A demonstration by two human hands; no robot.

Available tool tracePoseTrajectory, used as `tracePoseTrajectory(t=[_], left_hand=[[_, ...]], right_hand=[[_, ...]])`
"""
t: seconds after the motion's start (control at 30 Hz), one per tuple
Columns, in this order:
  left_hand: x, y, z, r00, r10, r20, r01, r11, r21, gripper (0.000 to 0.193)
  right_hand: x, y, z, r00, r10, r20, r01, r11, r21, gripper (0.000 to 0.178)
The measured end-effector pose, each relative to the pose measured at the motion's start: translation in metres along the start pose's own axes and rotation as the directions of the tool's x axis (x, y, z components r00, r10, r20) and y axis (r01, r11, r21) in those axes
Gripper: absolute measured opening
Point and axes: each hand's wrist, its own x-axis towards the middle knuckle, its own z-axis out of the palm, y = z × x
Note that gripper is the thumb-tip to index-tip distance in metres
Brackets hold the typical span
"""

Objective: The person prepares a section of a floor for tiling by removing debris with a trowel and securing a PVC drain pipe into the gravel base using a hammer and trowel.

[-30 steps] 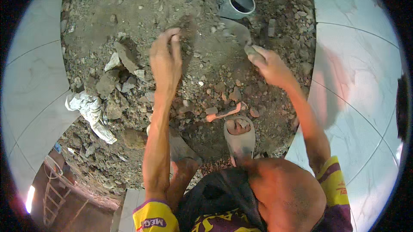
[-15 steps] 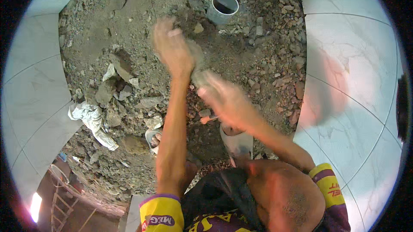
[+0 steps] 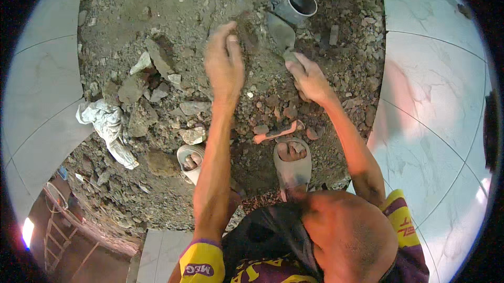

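Observation:
My right hand (image 3: 311, 79) is closed around the handle of a trowel (image 3: 282, 34). The trowel's grey, dirt-coated blade lies against the soil just below a pipe (image 3: 303, 3) that stands up from the ground with its round mouth open. To the left, my left hand (image 3: 226, 65) is over the rubble soil (image 3: 184, 26), slightly blurred, thumb apart from the fingers and nothing seen in it. A slim tool with an orange end (image 3: 278, 132) lies in the dirt in front of my right sandal (image 3: 293, 170).
Broken stones (image 3: 134, 89) are heaped at the left, beside a crumpled white cloth or bag (image 3: 107, 128). Pale marbled tiles (image 3: 430, 110) border the soil on the right, and more tiles (image 3: 44, 78) on the left. A ladder (image 3: 58, 241) shows at the lower left.
My right hand has moved up and right with the trowel, bringing its blade near the pipe. My left hand has shifted slightly right and down. The orange-ended tool is now uncovered.

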Motion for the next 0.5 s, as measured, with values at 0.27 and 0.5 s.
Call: tracePoseTrajectory(t=[0.27,0.5], left_hand=[[0.003,-0.001,0.017,0.965,0.143,-0.221,-0.049,0.923,0.383,0.048],[-0.023,0.021,-0.109,0.672,0.147,-0.726,0.220,0.896,0.385,0.044]], right_hand=[[-0.097,-0.069,0.051,0.957,-0.247,0.150,0.247,0.969,0.014,0.060],[-0.128,-0.107,0.015,0.887,-0.379,0.262,0.458,0.793,-0.403,0.054]])
